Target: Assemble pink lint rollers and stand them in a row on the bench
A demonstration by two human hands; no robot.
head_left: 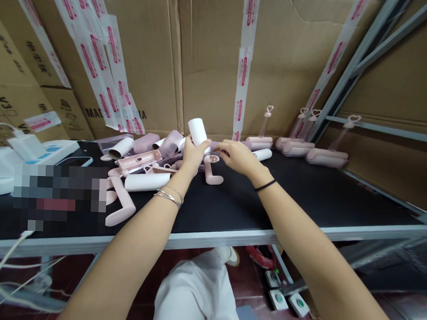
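My left hand (194,154) is closed around a white roll (198,131), held tilted above the black table near its back. Just to the right, my right hand (237,156) has its fingers bent together close to the roll; whatever they pinch, if anything, is too small to tell. Below the hands, a pink angled handle (213,175) lies on the table. Left of my left hand is a pile of parts, with another white roll (148,181), a pink half-shell (139,162), a translucent purple cover (172,143) and a larger pink handle (122,208).
Several pink rollers with heart-ended clear handles (328,156) stand along the back right. A white roll (263,154) lies behind my right hand. On the left are a phone (75,161) and a white power strip (54,150). Cardboard boxes (210,61) wall the back; a metal edge (224,237) runs along the front.
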